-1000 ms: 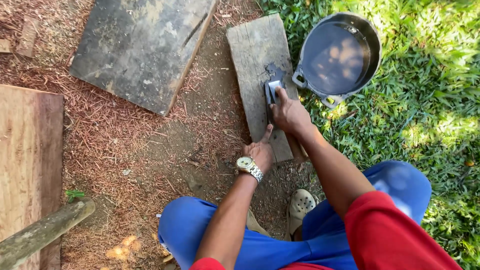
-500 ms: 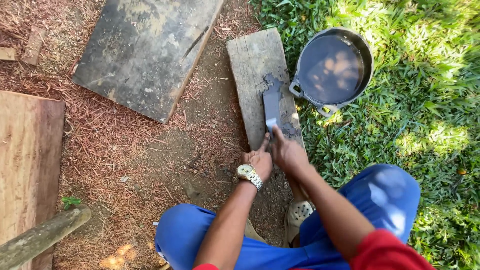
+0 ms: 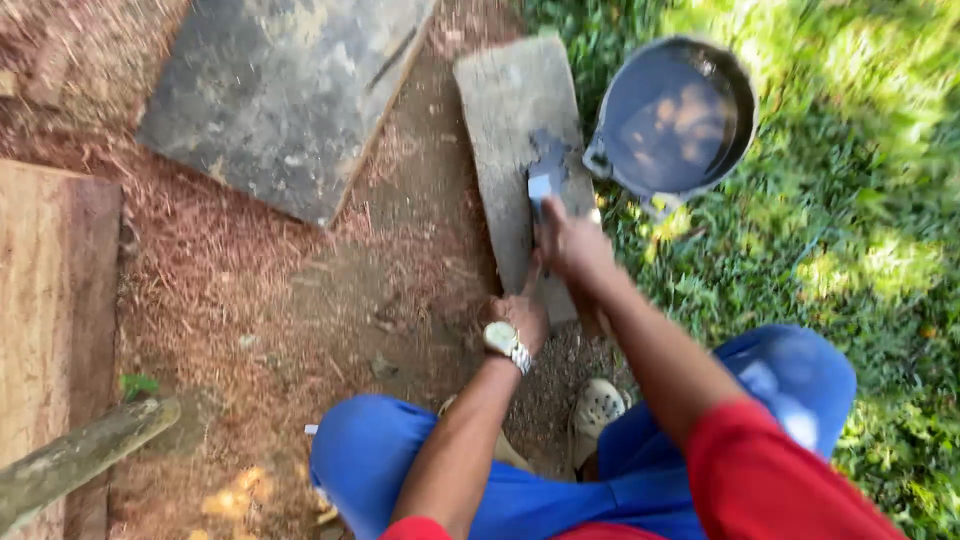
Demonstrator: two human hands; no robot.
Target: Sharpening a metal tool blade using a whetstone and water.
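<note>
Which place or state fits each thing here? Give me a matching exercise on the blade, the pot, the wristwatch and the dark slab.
Things:
1. blade
2. pot
3. wristwatch
4. dark slab

Places or states:
a. on the grass, filled with water
b. lying on the reddish ground, left of the grey stone
c. pressed flat on the grey stone under the right hand
d. worn on the left hand side, at the wrist

Pairs: 1-c, 2-a, 3-d, 4-b
</note>
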